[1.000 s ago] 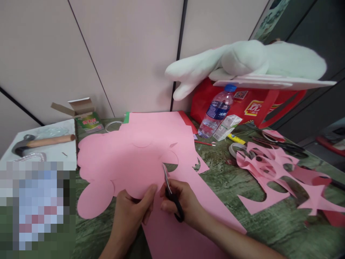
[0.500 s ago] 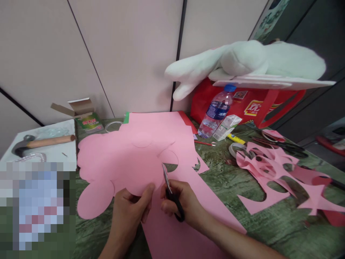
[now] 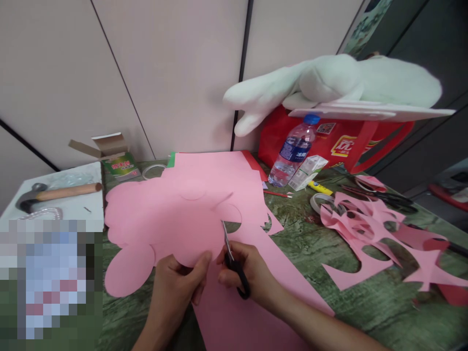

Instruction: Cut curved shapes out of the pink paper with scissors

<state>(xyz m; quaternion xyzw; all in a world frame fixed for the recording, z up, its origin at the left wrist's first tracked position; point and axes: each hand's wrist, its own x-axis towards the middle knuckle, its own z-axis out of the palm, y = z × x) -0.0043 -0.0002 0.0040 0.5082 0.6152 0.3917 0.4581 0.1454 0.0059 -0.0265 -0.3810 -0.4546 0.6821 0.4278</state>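
My left hand (image 3: 185,275) pinches the lower edge of a pink paper sheet (image 3: 193,224) between thumb and fingers. Dark-handled scissors (image 3: 236,270) are gripped in my right hand (image 3: 252,268), their blades pointing up and away at the sheet's cut edge. Drawn curves show on the paper, and a rounded gap beside the blade tips reveals the green table. Rounded pink paper shapes (image 3: 129,270) lie at the left. Under both hands extends a long pink paper piece (image 3: 248,317).
Pink paper scraps (image 3: 369,273) are heaped at the right near a tape roll (image 3: 327,204) and glue stick (image 3: 321,188). A bottle (image 3: 294,151) and small carton (image 3: 307,173) stand behind. A hammer (image 3: 62,192) lies on the white box (image 3: 87,207) at left.
The scissors have shifted slightly at the cut edge, and their blades look more closed together. My left hand has barely moved on the paper.
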